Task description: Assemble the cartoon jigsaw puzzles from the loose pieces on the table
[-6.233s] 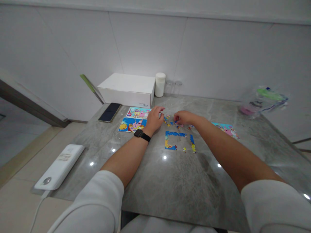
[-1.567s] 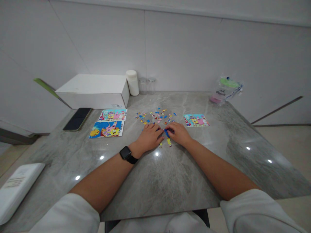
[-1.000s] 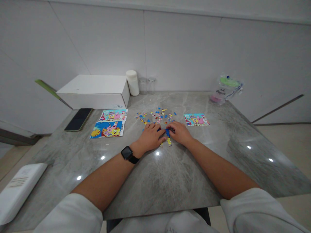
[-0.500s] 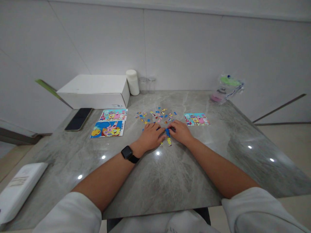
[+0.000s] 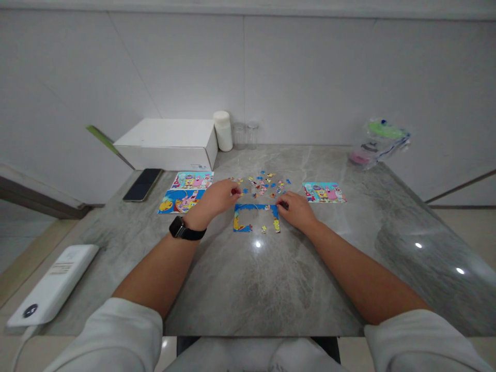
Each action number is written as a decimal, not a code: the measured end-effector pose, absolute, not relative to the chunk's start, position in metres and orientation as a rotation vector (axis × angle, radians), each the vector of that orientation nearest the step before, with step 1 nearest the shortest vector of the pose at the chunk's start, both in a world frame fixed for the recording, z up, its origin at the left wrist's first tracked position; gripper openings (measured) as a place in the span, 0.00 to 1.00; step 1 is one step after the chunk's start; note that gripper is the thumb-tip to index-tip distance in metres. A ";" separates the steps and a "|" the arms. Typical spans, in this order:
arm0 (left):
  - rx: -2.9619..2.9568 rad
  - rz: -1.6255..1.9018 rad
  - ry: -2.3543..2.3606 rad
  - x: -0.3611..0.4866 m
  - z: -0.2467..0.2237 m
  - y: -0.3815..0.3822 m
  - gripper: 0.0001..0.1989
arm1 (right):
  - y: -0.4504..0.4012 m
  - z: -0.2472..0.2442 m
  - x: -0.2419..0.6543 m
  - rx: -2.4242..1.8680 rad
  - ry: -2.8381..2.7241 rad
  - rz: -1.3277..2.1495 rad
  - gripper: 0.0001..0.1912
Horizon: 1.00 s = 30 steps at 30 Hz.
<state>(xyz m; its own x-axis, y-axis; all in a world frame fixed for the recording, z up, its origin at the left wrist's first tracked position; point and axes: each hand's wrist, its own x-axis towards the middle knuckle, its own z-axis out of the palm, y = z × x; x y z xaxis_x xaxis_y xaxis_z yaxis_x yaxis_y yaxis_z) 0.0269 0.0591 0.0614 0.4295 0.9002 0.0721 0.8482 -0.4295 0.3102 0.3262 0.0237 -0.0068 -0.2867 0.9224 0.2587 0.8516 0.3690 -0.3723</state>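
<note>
A partly joined jigsaw puzzle (image 5: 237, 219) lies flat on the grey table, a blue and yellow border around a bare middle. Its lower edge has gaps, and a small yellow piece (image 5: 264, 229) sits there. My right hand (image 5: 297, 211) is curled at the puzzle's upper right corner, fingertips closed on that edge. Left of the puzzle's top, my left hand (image 5: 220, 197) is raised with fingers bent together; whatever is between them is too small to make out. Just beyond the puzzle are scattered loose puzzle pieces (image 5: 262, 185). My left forearm wears a black watch (image 5: 177, 227).
Picture cards lie left (image 5: 192, 180) and right (image 5: 324, 192) of the pieces. Behind stand a white box (image 5: 166, 142), a white bottle (image 5: 222, 132) and two clear glasses (image 5: 252, 136). A phone (image 5: 143, 185), a white power bank (image 5: 54, 284) and a plastic bag (image 5: 377, 144) lie toward the sides.
My left hand has moved left and away from the puzzle, uncovering its border. My right hand stays by the upper right corner. The camera view has shifted slightly left.
</note>
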 end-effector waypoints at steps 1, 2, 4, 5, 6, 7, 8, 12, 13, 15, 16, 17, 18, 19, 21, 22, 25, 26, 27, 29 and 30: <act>2.447 0.255 1.533 0.023 0.060 0.061 0.09 | 0.023 -0.006 0.326 -1.546 -2.208 0.217 0.06; 2.439 0.192 1.528 0.021 0.057 0.061 0.09 | 0.023 -0.006 0.325 -1.549 -2.208 0.213 0.06; 2.435 0.110 1.495 0.021 0.050 0.062 0.09 | 0.022 -0.006 0.324 -1.552 -2.208 0.217 0.06; 2.436 0.090 1.477 0.022 0.047 0.062 0.08 | 0.022 -0.006 0.324 -1.552 -2.208 0.222 0.06; 2.438 0.078 1.464 0.024 0.044 0.061 0.08 | 0.022 -0.006 0.324 -1.553 -2.209 0.227 0.06; 2.439 0.075 1.455 0.025 0.041 0.062 0.07 | 0.023 -0.007 0.324 -1.554 -2.210 0.229 0.06; 2.438 0.077 1.451 0.026 0.040 0.062 0.07 | 0.023 -0.007 0.324 -1.552 -2.210 0.229 0.06; 2.432 0.081 1.435 0.027 0.037 0.065 0.08 | 0.026 -0.010 0.324 -1.527 -2.213 0.235 0.06; 2.436 0.079 1.432 0.026 0.038 0.065 0.09 | 0.027 -0.010 0.324 -1.521 -2.213 0.238 0.06; 2.438 0.067 1.437 0.026 0.038 0.065 0.09 | 0.027 -0.010 0.325 -1.513 -2.215 0.241 0.06; 2.436 0.061 1.442 0.026 0.039 0.065 0.09 | 0.027 -0.010 0.325 -1.510 -2.218 0.238 0.06; 2.432 0.057 1.446 0.026 0.039 0.065 0.09 | 0.027 -0.010 0.325 -1.508 -2.221 0.234 0.06; 2.427 0.056 1.447 0.027 0.039 0.064 0.09 | 0.027 -0.010 0.326 -1.507 -2.223 0.229 0.06; 2.425 0.058 1.443 0.027 0.039 0.063 0.09 | 0.027 -0.010 0.326 -1.506 -2.226 0.225 0.06; 2.422 0.059 1.434 0.028 0.040 0.062 0.08 | 0.026 -0.009 0.326 -1.506 -2.227 0.220 0.06; 2.418 0.053 1.431 0.029 0.040 0.062 0.08 | 0.026 -0.009 0.326 -1.506 -2.227 0.221 0.06; 2.410 0.041 1.430 0.029 0.044 0.062 0.08 | 0.026 -0.008 0.325 -1.508 -2.220 0.225 0.06; 2.411 0.048 1.434 0.029 0.046 0.062 0.08 | 0.025 -0.007 0.325 -1.507 -2.214 0.227 0.06; 2.417 0.060 1.438 0.027 0.049 0.062 0.08 | 0.025 -0.007 0.325 -1.505 -2.207 0.227 0.07; 2.442 0.089 1.436 0.023 0.055 0.061 0.09 | 0.025 -0.006 0.324 -1.495 -2.191 0.226 0.08; 2.464 0.093 1.418 0.020 0.058 0.060 0.10 | 0.025 -0.006 0.324 -1.488 -2.185 0.226 0.08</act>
